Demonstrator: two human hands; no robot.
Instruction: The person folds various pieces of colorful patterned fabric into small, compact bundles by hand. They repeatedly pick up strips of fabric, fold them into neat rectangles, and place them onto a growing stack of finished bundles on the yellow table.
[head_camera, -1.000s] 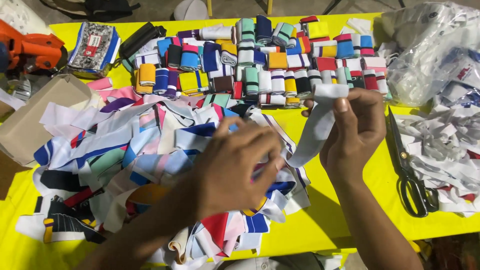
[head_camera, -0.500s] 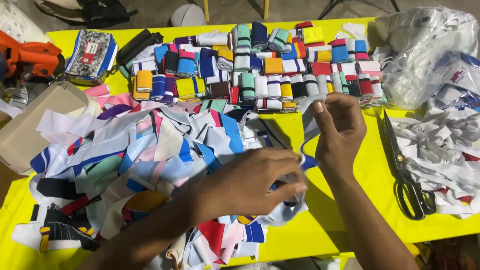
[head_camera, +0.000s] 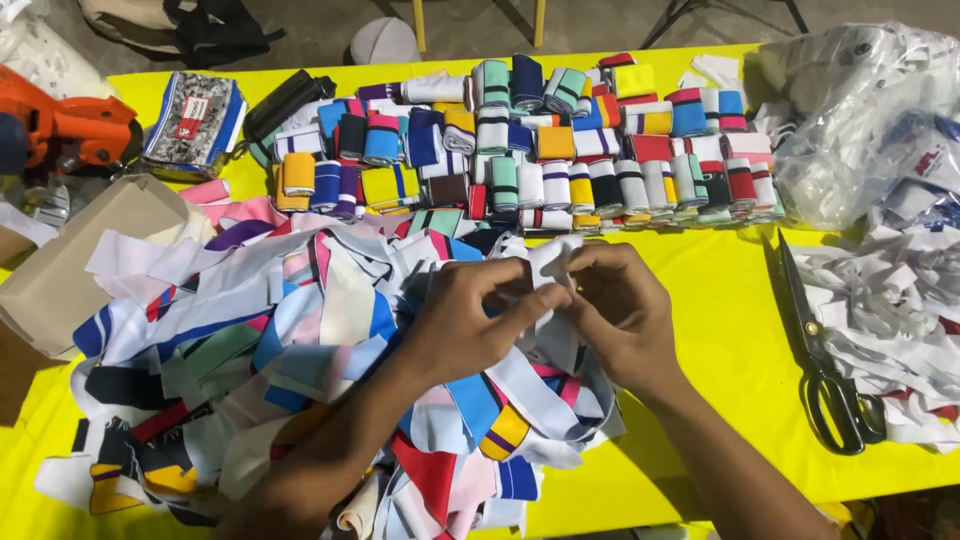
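My left hand (head_camera: 470, 318) and my right hand (head_camera: 612, 308) meet over a yellow table (head_camera: 730, 300), both pinching one white fabric strip (head_camera: 548, 262) between their fingers. The strip's end sticks up between the two thumbs. Under and left of the hands lies a big loose pile of coloured fabric strips (head_camera: 270, 350) in white, blue, pink, red and yellow. Beyond the hands stand rows of rolled fabric strips (head_camera: 560, 150), packed side by side along the far half of the table.
Large black-handled scissors (head_camera: 825, 360) lie at the right, beside a heap of white scraps (head_camera: 890, 300) and a clear plastic bag (head_camera: 860, 110). A cardboard box (head_camera: 75, 260), an orange tool (head_camera: 70, 125) and a patterned pouch (head_camera: 195, 120) sit at the left.
My left hand has risen from the loose pile and joined my right hand on the white strip. The right hand has come down and leftwards with the strip.
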